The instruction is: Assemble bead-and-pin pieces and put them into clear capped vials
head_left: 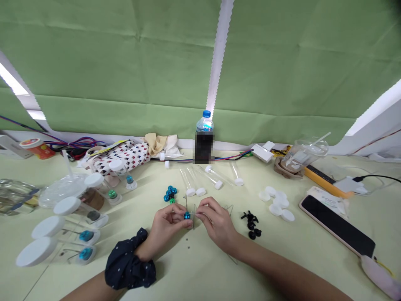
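My left hand (167,223) pinches a small blue bead (187,215) over the table, with a dark scrunchie (130,265) on that wrist. My right hand (216,221) is closed on a thin metal wire (193,218) that meets the bead. A little pile of blue, green and black beads (170,194) lies just beyond my left hand. Several small black pieces (251,223) lie to the right of my right hand.
Clear tubes with white caps (200,180) lie past the beads; filled capped tubes (62,234) are at the left. Loose white caps (277,205), a phone (336,225), a water bottle (204,138), a patterned pouch (120,154) and a plastic cup (305,152) surround the work area.
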Tool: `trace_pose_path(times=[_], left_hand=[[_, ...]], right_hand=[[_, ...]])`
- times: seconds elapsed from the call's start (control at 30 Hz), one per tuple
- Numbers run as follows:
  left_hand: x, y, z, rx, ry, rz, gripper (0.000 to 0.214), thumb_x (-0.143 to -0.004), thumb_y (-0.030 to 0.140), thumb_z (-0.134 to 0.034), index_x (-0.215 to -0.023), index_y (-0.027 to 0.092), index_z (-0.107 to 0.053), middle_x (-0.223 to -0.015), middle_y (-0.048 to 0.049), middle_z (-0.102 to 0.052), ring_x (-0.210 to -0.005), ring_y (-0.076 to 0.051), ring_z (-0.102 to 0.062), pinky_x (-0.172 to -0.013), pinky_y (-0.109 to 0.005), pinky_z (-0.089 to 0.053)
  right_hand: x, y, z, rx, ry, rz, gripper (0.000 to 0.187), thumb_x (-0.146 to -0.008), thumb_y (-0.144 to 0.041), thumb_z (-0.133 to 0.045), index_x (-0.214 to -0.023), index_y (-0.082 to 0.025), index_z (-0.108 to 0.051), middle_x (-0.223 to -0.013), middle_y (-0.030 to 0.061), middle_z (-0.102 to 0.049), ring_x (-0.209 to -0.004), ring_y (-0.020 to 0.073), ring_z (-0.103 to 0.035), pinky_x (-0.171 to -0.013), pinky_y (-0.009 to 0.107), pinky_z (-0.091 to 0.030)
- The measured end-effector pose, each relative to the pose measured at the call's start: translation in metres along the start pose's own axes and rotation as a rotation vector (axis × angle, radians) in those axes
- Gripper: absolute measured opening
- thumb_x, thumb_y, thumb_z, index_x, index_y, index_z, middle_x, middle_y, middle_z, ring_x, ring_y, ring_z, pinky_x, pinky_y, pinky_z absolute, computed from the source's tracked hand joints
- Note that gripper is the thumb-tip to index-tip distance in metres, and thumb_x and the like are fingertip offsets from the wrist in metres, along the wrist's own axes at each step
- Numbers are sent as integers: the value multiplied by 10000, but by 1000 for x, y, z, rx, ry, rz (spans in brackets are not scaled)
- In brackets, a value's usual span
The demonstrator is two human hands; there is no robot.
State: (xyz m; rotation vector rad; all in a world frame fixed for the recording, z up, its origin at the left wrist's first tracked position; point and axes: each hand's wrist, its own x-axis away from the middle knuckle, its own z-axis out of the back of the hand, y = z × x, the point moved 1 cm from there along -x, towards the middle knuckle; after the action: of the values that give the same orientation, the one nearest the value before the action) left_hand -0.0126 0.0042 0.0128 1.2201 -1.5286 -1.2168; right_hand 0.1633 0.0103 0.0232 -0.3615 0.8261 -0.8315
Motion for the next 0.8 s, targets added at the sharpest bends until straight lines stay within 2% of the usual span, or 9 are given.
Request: trace_pose_path(times=[0.3, 0.53, 0.8], left_hand=[[-2, 0, -1, -28, -9, -17, 230, -629, 141, -748, -684, 142, -525, -796, 16, -548, -646, -115, -628, -617, -258, -540], [-2, 2, -2, -63, 19, -23, 224, -617, 142, -755, -670, 137, -538, -794, 7, -555, -643, -106, -611, -599, -236, -533], [-2, 1, -2, -53, 17, -18, 216, -611, 144, -758, -671, 133, -551, -793, 5, -557, -645, -115, -617, -610, -252, -541]], right_hand=[[1, -1, -1, 23, 12, -7, 157, -881, -144, -411, -850, -182, -561, -889, 52, -523, -607, 99, -468, -582, 226, -379], [-1, -4, 0, 53, -15, -6, 150, -887, -144, -389, -854, -178, -532, -900, 56, -527, -690, 122, -513, -620, 234, -381], [-1, -4, 1, 99, -18, 10, 153, -895, -162, -383, -815, -176, -512, -898, 53, -530, -645, 110, -491, -592, 230, -355]])
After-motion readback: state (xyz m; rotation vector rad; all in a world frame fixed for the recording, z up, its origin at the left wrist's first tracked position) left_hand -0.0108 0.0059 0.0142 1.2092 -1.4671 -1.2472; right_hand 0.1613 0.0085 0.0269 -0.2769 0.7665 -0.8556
